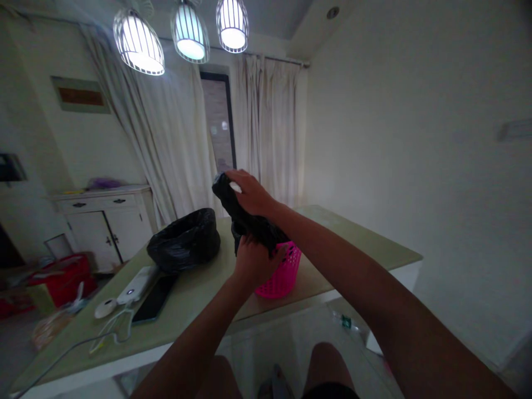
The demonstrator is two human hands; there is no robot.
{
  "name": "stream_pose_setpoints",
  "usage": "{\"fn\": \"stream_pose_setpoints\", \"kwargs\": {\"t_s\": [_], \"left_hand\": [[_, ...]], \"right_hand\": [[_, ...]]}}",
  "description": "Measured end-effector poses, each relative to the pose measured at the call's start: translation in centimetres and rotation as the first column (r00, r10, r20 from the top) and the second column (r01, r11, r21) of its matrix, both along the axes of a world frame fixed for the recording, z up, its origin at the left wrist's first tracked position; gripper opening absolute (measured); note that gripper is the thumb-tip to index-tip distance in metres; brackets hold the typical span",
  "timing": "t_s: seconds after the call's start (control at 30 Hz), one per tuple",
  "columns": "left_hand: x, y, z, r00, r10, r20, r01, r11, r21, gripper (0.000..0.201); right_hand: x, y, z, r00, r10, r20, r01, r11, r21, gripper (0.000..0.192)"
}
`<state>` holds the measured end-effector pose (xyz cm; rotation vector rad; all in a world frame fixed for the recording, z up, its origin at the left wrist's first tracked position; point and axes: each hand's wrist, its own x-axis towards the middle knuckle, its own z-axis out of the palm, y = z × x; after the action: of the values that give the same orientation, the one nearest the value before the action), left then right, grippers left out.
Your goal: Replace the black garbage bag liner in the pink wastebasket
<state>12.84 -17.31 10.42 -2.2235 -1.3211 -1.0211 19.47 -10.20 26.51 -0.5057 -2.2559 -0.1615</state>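
Note:
A pink perforated plastic basket (281, 277) stands near the table's front edge, with a black plastic bag (245, 221) over its rim. At the basket's near side, my left hand (258, 263) is closed on the bag, thumb towards the right. Higher up and farther away, my right hand (251, 191) grips a raised, bunched fold of the same bag. The fold slants from the upper left down to the basket, and the basket's inside is hidden from me. To the left sits another round form covered in a black bag (185, 241), apart from both hands.
On the left of the green-topped table (199, 293) lie a dark phone (155, 299), a white power strip (137, 284), a small white round device (105, 308) and cables. A plastic bottle (346, 321) lies on the floor. A white cabinet (93, 221) stands behind.

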Motion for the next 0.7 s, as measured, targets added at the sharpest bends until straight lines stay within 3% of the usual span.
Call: {"fn": "stream_pose_setpoints", "kwargs": {"t_s": [0.07,0.17,0.23,0.33,0.4,0.43,0.5,0.57,0.63,0.7], "left_hand": [[-0.7,-0.5,0.5,0.999,-0.002,0.036,0.002,1.0,0.01,0.044],[-2.5,-1.4,1.2,0.995,-0.001,0.104,0.0,1.0,0.005,0.049],[-3.9,-1.7,1.8,0.985,-0.011,0.171,0.014,1.0,-0.016,0.047],[-6.3,-1.1,2.5,0.936,0.008,0.353,0.021,0.997,-0.076,0.055],[-7.7,-0.1,2.8,0.85,0.043,0.525,0.064,0.981,-0.183,0.071],[-8.3,0.5,3.0,0.774,0.075,0.629,0.122,0.956,-0.265,0.078],[-9.3,1.7,3.1,0.559,0.195,0.806,0.311,0.851,-0.422,0.083],[-10.0,2.6,3.1,0.375,0.34,0.863,0.466,0.736,-0.492,0.08],[-10.5,3.2,3.0,0.308,0.413,0.857,0.494,0.7,-0.515,0.074],[-11.0,3.6,2.8,0.303,0.451,0.839,0.449,0.709,-0.544,0.063]], "right_hand": [[2.0,0.0,1.3,0.975,-0.105,-0.195,0.107,0.994,-0.002,0.029],[6.6,0.7,2.0,0.836,-0.258,-0.484,0.26,0.963,-0.066,0.027],[10.0,1.0,1.8,0.749,-0.314,-0.583,0.306,0.945,-0.116,0.03],[14.5,0.9,1.2,0.727,-0.321,-0.607,0.276,0.946,-0.17,0.034],[16.7,0.9,0.8,0.757,-0.292,-0.585,0.196,0.955,-0.224,0.03],[17.6,0.9,0.5,0.773,-0.272,-0.573,0.145,0.955,-0.259,0.029],[19.1,0.9,0.1,0.801,-0.23,-0.553,0.045,0.944,-0.327,0.025],[20.3,0.9,-0.2,0.819,-0.198,-0.538,-0.021,0.928,-0.372,0.023],[21.4,0.8,-0.5,0.837,-0.19,-0.513,-0.031,0.919,-0.392,0.023],[22.4,0.6,-0.7,0.846,-0.206,-0.492,-0.011,0.915,-0.403,0.024]]}}
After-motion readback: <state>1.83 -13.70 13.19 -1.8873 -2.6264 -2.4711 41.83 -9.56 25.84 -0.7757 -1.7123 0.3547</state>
